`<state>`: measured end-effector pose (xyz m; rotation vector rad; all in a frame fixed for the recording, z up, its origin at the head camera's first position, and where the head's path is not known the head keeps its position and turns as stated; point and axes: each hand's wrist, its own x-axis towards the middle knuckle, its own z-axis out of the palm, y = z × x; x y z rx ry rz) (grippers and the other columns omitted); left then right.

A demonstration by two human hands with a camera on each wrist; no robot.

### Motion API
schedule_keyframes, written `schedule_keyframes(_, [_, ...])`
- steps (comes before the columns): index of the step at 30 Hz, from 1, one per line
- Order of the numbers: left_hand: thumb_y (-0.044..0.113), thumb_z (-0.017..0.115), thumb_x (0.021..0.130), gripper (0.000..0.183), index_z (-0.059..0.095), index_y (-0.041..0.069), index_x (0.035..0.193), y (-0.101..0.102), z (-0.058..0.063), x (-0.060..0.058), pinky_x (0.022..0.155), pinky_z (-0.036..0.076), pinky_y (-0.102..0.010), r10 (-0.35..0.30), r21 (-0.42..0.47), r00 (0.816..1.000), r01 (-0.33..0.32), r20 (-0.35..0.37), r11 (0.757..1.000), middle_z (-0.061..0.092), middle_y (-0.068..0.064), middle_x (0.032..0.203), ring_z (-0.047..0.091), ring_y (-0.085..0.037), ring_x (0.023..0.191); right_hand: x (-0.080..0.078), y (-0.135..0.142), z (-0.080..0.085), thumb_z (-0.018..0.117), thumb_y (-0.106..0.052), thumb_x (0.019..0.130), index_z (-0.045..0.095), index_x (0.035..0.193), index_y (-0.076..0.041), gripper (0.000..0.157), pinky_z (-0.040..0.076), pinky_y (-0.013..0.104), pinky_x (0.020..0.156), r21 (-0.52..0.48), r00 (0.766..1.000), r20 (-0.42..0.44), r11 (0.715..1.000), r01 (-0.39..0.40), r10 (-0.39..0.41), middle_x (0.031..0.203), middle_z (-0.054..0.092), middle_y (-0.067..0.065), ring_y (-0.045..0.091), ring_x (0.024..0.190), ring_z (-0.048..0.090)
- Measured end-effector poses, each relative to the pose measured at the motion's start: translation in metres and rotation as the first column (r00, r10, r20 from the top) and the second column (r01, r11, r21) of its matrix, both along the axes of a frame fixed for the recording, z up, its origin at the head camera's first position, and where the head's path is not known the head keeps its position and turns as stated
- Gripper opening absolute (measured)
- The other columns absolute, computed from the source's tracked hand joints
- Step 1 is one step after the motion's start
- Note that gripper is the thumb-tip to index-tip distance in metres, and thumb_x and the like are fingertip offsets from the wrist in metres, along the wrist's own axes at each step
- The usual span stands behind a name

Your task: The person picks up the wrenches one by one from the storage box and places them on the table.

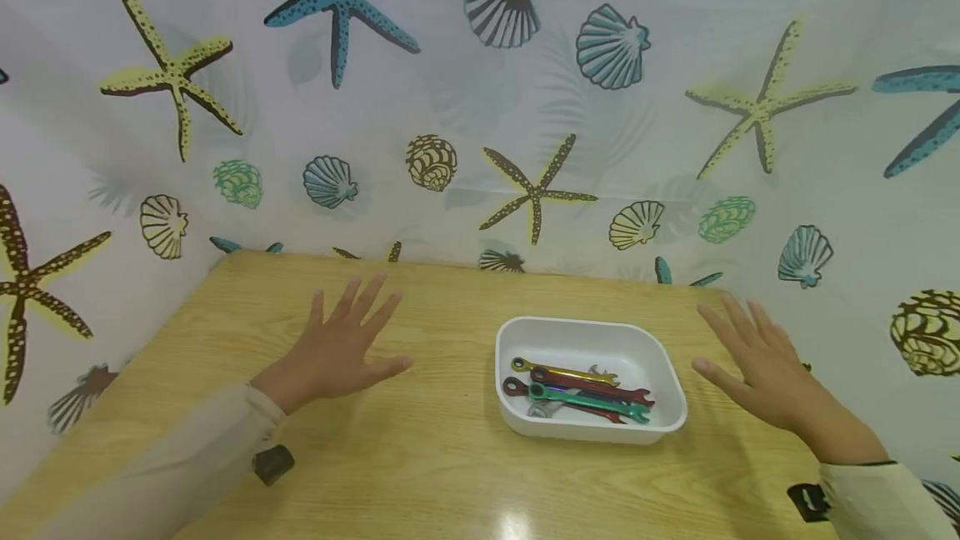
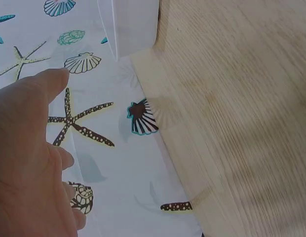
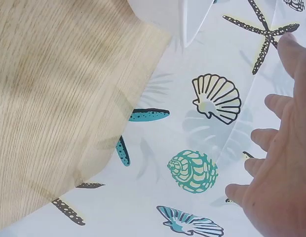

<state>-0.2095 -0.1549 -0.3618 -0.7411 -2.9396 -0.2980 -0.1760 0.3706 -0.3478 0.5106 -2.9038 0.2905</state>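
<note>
A white plastic tray [image 1: 592,432] stands on the wooden table, right of the middle. Inside it lies a loose pile of coloured combination wrenches: a green wrench [image 1: 588,399] on top, a gold wrench [image 1: 562,371] behind, and red ones between. Left of the tray, my left hand [image 1: 333,352] hovers over the table with its fingers spread, holding nothing. My right hand [image 1: 765,369], spread likewise, hovers just beyond the tray's right side and touches nothing. Each wrist view shows its own hand at the edge, with part of the tray [image 2: 135,27] at the top.
The light wooden table [image 1: 420,473] ends at a white curtain [image 1: 450,107] printed with starfish and shells, which hangs behind it and along both sides. Dark strap pieces [image 1: 273,464] show at both wrists.
</note>
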Motion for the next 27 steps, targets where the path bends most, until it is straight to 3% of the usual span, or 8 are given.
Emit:
schedule_keyframes(7, [0.067,0.046,0.088,0.087,0.021,0.015,0.154,0.041,-0.013,0.004,0.108,0.01,-0.07,-0.087,0.0,0.995,0.088,-0.043,0.996,0.005,-0.011,0.161,0.005,-0.039,0.146,0.002,-0.003,-0.002,0.056,-0.041,0.095,0.016,0.155,-0.015,0.077,-0.004,0.072,0.105,-0.017,0.999,0.03,1.0,-0.012,0.013,0.159,0.0,0.022,0.049,0.142,-0.009])
schedule_keyframes(14, [0.072,0.034,0.089,0.093,0.012,0.011,0.155,0.095,-0.027,-0.001,0.114,0.009,-0.06,-0.167,-0.003,0.985,0.168,0.041,0.986,-0.002,-0.009,0.162,0.002,-0.03,0.148,0.003,-0.001,-0.001,0.055,-0.04,0.096,0.014,0.155,-0.017,0.076,0.0,0.074,0.104,-0.019,0.999,0.041,1.0,-0.004,0.005,0.158,0.002,0.024,0.05,0.141,-0.009])
schedule_keyframes(19, [0.073,0.032,0.089,0.098,0.011,0.003,0.154,0.125,-0.038,0.002,0.116,0.01,-0.055,-0.202,0.014,0.975,0.202,0.089,0.979,-0.003,-0.012,0.161,0.001,-0.029,0.148,0.001,-0.004,-0.001,0.053,-0.042,0.096,0.015,0.155,-0.015,0.076,0.0,0.074,0.104,-0.024,0.998,0.067,1.0,0.0,0.001,0.158,0.002,0.025,0.049,0.141,-0.011])
schedule_keyframes(27, [0.074,0.028,0.089,0.101,0.01,-0.002,0.152,0.153,-0.056,0.003,0.117,0.011,-0.051,-0.163,-0.003,0.982,0.164,0.098,0.986,0.001,-0.018,0.16,0.003,-0.032,0.147,-0.001,-0.009,-0.003,0.053,-0.044,0.096,0.019,0.154,-0.014,0.074,0.003,0.073,0.105,-0.004,0.997,0.075,1.0,0.0,0.0,0.157,0.01,0.026,0.047,0.143,-0.006])
